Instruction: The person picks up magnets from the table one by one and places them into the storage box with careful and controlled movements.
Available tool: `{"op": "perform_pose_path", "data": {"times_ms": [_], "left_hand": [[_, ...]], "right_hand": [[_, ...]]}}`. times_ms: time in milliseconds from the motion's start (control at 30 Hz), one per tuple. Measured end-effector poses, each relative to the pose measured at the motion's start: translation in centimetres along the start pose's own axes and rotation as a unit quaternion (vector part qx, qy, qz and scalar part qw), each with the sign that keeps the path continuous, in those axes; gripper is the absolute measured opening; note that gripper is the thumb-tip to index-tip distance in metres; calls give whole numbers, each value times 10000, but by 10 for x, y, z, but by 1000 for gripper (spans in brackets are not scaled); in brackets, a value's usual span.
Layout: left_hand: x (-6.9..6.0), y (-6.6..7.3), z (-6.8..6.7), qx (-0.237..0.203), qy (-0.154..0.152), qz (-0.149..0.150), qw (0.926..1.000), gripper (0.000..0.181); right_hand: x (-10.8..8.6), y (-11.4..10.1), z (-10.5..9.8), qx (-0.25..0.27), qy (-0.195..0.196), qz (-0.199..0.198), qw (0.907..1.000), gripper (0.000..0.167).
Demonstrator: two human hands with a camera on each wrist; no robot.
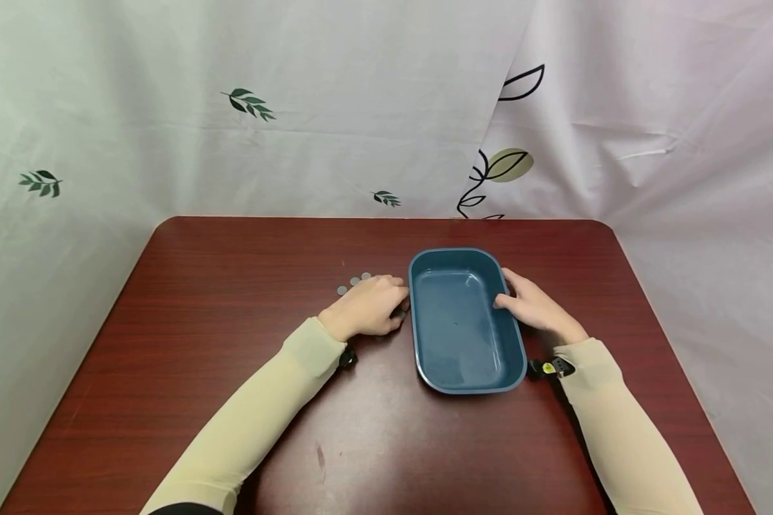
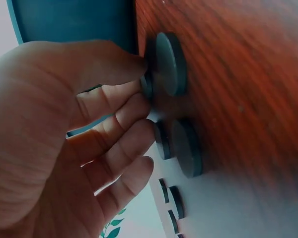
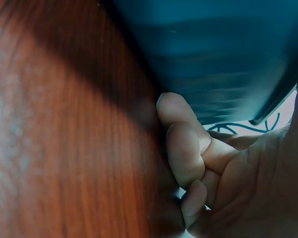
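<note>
While the right hand point(image 1: 536, 306) grips the blue tray point(image 1: 467, 361), the left hand point(image 1: 368, 304) curves at discs point(image 2: 187, 148) on the table point(image 1: 167, 400) beside it, whether pinching one I cannot tell; seeing none inside, I judge most work left.

A table point(image 1: 393, 436) (reddish-brown) bears discs point(image 2: 173, 64) and a blue tray point(image 1: 460, 325).

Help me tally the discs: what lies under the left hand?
Under the left hand, several dark round discs rest on the wooden table. The fingers hide part of at least one, so an exact count cannot be seen.
</note>
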State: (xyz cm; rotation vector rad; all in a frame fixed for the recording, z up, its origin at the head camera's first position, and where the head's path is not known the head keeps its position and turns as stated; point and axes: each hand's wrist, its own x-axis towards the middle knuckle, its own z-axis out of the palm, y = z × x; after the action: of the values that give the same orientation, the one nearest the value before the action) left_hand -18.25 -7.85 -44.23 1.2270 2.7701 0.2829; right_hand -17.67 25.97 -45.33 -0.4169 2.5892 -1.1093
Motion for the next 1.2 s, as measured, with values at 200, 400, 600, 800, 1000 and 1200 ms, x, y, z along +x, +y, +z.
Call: {"op": "perform_pose_path", "data": {"times_ms": [200, 400, 600, 800, 1000, 1200], "left_hand": [[1, -1, -1, -14, 70, 36, 10000, 10], [1, -3, -3, -71, 255, 169, 9995, 8], [2, -7, -10, -131, 258, 194, 9994, 8], [0, -12, -23, -488, 240, 94, 9985, 10], [-3, -13, -37, -641, 394, 46, 9972, 10], [-6, -14, -43, -748, 370, -10, 9965, 9]], "right_hand": [[0, 0, 0, -25, 3, 2, 10000, 47], [0, 1, 0, 26, -25, 23, 10000, 49], [0, -1, 0, 48, 25, 21, 10000, 48], [-1, -2, -1, 22, 42, -44, 10000, 51], [-1, -2, -2, -23, 6, -41, 10000, 53], [-2, -4, -2, -7, -17, -30, 10000, 55]]}}
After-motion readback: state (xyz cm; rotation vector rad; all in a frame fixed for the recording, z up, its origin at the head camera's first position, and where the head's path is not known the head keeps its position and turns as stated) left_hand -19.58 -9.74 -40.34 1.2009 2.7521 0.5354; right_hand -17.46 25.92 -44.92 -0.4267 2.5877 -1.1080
